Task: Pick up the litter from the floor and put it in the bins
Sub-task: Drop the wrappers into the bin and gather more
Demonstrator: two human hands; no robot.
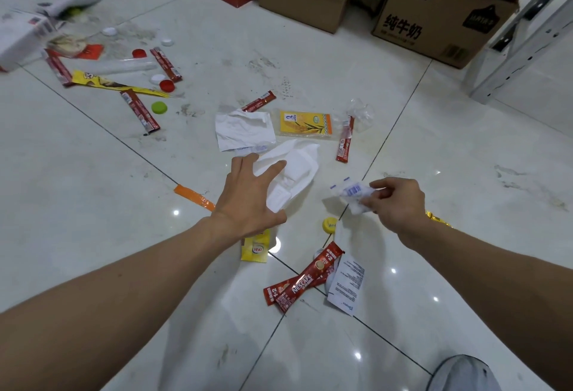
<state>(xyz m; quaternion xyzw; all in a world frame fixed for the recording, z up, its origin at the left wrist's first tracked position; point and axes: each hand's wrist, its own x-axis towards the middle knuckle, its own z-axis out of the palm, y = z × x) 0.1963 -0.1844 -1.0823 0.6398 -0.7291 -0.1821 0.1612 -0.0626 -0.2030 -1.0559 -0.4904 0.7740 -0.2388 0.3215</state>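
Litter lies scattered over the pale tiled floor. My left hand (248, 195) hovers open with fingers spread, just over a crumpled white tissue (297, 167). My right hand (393, 201) pinches a small crumpled white wrapper with blue print (350, 193) above the floor. Beyond the tissue lie a flattened white wrapper (242, 130) and a yellow packet (305, 124). Red Nescafe sachets (304, 282) and a printed paper slip (347, 282) lie near me, with a yellow bottle cap (329, 224) and a yellow sachet (255, 249). No bin is in view.
More red sachets (139, 110), bottle caps (159, 107) and a yellow wrapper (117, 84) are spread at the far left near a white box (18, 40). Cardboard boxes (434, 21) stand along the far wall. A metal rack leg (521, 34) rises at right.
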